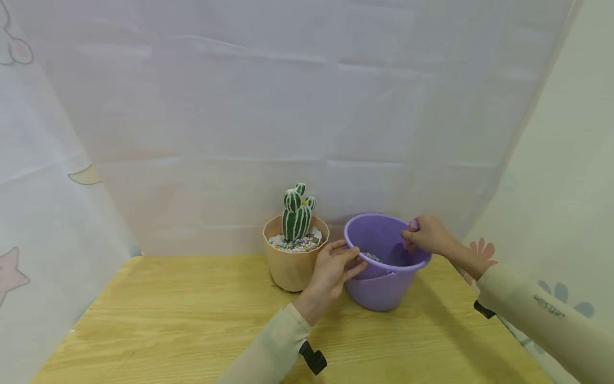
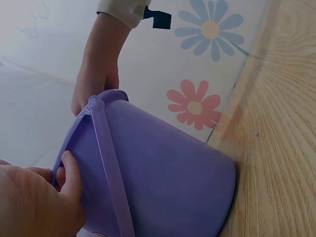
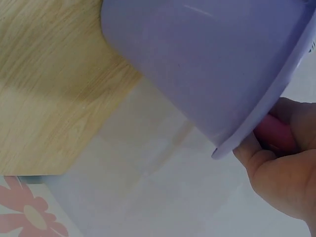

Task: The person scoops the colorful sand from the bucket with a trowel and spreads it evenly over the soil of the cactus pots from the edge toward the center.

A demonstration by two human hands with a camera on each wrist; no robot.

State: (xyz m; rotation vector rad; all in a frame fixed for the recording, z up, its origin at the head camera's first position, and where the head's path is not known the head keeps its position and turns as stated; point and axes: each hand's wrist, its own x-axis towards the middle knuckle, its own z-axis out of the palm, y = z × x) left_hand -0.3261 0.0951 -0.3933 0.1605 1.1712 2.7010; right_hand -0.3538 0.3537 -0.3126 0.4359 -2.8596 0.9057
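Observation:
A purple bucket (image 1: 379, 290) stands upright on the wooden table, with small pebble-like bits (image 1: 371, 257) partly visible inside. My left hand (image 1: 331, 269) pinches the bucket's near-left rim; in the left wrist view, a digit lies along the outer wall below the rim. At the right side of the rim, my right hand (image 1: 431, 234) grips a pink handle (image 3: 276, 133). The lower part of that tool goes down into the bucket, and its end is hidden. Left of the bucket, close to my left hand, sits a peach pot (image 1: 288, 269) with a knitted green-and-white cactus (image 1: 296, 221).
Multicoloured pebbles (image 1: 297, 244) and whitish pieces lie around the cactus base. The bucket's own carrying handle (image 2: 112, 168) hangs down its outer side. Behind the wooden table (image 1: 182, 320) hangs a pale creased sheet (image 1: 240, 117); a flower-printed wall covering (image 1: 551, 186) stands on the right.

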